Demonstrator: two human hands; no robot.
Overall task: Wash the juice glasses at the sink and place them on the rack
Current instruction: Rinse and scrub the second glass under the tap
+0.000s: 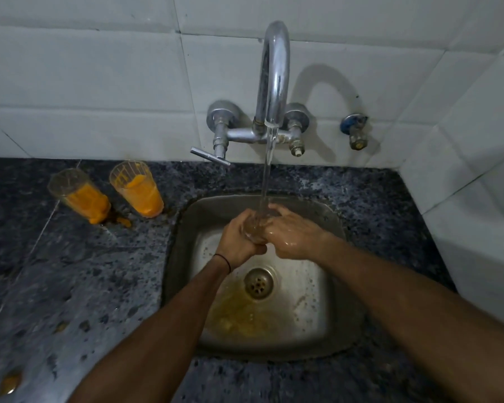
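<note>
Glass (255,228) in question sits between your two hands over the sink basin (309,292), clear and wet, right under the stream of water (266,181). Your left hand (239,239) wraps it from the left with fingers curled closed; your right hand (291,237) closes on it from the right, glistening with water. Below your forearms, the steel basin shows yellow-orange residue (239,312) pooled beside the round drain (259,283). On the speckled dark stone counter (70,286), an orange blob (10,383) lies near your left elbow. Farther left of the sink, two ribbed tumblers stand apart from each other, both coated in thick orange juice: the left tumbler (79,196) with a spill (122,221) at its base, the right tumbler (137,190) just beside the basin's corner. Behind, a chrome gooseneck tap (274,77) rises from the white tiled wall (85,68), with a small side valve (355,132) to its right.
</note>
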